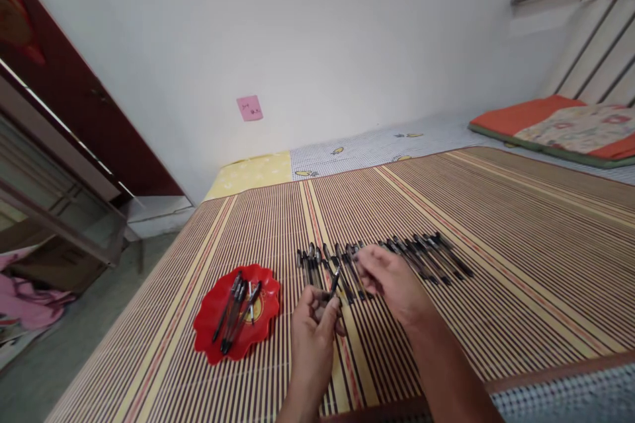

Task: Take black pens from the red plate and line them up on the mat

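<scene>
My left hand is closed around a black pen that it holds upright above the striped mat. Just to the right, my right hand pinches the end of another pen in a long row of black pens lying side by side on the mat. A red scalloped plate with several black pens in it sits to the left of my left hand.
The striped bamboo mat covers a bed against a white wall. An orange-edged cushion lies at the far right. A pink note sticks to the wall. A dark red cabinet and the floor are at left.
</scene>
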`<state>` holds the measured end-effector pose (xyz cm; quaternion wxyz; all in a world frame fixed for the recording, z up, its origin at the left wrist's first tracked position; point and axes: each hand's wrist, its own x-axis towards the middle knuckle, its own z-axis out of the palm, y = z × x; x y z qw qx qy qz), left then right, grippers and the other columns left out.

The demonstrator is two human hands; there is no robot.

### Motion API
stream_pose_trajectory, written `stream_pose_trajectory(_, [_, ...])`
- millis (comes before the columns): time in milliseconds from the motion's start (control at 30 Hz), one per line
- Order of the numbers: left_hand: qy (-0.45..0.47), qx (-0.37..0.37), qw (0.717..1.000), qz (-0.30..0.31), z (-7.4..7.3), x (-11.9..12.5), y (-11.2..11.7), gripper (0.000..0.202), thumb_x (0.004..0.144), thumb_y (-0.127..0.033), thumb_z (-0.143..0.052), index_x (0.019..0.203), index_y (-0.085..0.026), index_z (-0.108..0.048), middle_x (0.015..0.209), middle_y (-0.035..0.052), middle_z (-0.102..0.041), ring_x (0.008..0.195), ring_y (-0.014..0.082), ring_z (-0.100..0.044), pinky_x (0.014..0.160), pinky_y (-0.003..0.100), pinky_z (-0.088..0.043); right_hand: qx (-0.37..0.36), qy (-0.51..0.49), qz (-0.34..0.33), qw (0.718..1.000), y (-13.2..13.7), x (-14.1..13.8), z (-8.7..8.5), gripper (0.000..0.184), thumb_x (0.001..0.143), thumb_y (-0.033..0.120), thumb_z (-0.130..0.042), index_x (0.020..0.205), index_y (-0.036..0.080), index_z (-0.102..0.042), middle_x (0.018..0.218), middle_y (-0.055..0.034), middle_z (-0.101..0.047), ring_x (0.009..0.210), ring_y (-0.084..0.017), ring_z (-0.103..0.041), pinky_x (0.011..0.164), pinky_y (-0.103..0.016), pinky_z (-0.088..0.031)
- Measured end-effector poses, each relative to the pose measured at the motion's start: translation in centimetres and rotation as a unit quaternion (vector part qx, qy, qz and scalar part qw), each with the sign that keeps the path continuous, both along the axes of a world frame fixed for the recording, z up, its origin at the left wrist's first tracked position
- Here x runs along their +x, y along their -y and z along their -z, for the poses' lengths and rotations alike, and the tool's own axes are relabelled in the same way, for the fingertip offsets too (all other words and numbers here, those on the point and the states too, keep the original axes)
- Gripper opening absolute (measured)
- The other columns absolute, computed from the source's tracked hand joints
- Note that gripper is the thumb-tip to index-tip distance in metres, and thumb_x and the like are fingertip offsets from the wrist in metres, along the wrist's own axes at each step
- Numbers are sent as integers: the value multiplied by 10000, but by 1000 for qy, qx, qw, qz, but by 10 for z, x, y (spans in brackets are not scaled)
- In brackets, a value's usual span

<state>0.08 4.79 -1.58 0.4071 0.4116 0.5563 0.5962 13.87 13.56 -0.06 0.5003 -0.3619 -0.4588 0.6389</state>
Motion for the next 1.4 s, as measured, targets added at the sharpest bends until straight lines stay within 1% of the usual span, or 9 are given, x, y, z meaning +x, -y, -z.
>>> stream_pose_trajectory(167, [-39,-9,998,-40,4,2,1,196,829,-326,-659,767,-203,-519,580,-61,-538,528,106,-535,522,200,-446,101,137,-4,985,7,-31,7,174,777,359,-703,769,185,-703,728,-9,-674,716,-166,-606,655,-270,-464])
stream_pose_trajectory(267, [-51,-9,997,-51,4,2,2,190,831,-326,-661,764,-204,-531,572,-59,-536,528,110,-533,529,206,-446,117,153,6,981,9,-34,7,188,803,361,-666,736,188,-695,704,-10,-669,692,-168,-594,642,-274,-453])
stream_pose_trajectory(367, [-27,8,999,-28,2,1,1,223,844,-360,-654,741,-199,-539,604,-43,-553,543,112,-537,531,210,-448,109,134,-1,985,10,-30,3,210,790,381,-684,707,189,-677,639,-2,-628,593,-143,-541,547,-254,-412])
stream_pose_trajectory(567, [148,-39,981,115,2,-4,-2,385,854,-534,-625,746,-168,-572,569,-24,-551,472,93,-468,473,209,-403,22,47,-84,995,11,-23,0,284,755,455,-714,810,177,-691,544,42,-543,445,-73,-365,434,-213,-267])
stream_pose_trajectory(800, [90,8,996,1,-2,-3,0,374,738,-465,-792,792,-196,-539,625,-58,-554,510,77,-468,458,170,-385,35,64,-105,992,10,-27,7,292,755,460,-740,744,180,-658,636,27,-535,529,-81,-397,475,-214,-303])
stream_pose_trajectory(967, [201,-63,972,108,0,-3,0,432,803,-578,-681,772,-163,-564,526,-55,-496,415,59,-386,395,172,-310,17,33,-184,982,9,-20,5,327,754,486,-745,806,170,-681,592,60,-474,461,-48,-287,449,-217,-211])
stream_pose_trajectory(1200, [157,-30,984,83,-4,-3,1,400,736,-460,-801,774,-190,-508,540,-91,-476,405,45,-379,387,153,-318,25,25,-162,986,10,-21,5,336,760,471,-756,721,162,-630,599,57,-481,478,-48,-315,462,-216,-207])
stream_pose_trajectory(1300, [236,-61,959,145,-4,-7,2,370,796,-485,-735,821,-162,-557,553,-57,-510,406,49,-392,386,159,-315,17,6,-163,987,10,-23,7,342,756,480,-760,721,165,-632,573,61,-474,469,-51,-305,462,-220,-205])
stream_pose_trajectory(1400, [346,-106,904,226,-2,-10,2,366,772,-462,-759,801,-156,-559,495,-85,-428,355,26,-299,361,154,-228,4,-24,-184,983,9,-23,10,353,757,502,-752,755,167,-644,515,78,-439,454,-55,-271,460,-223,-194])
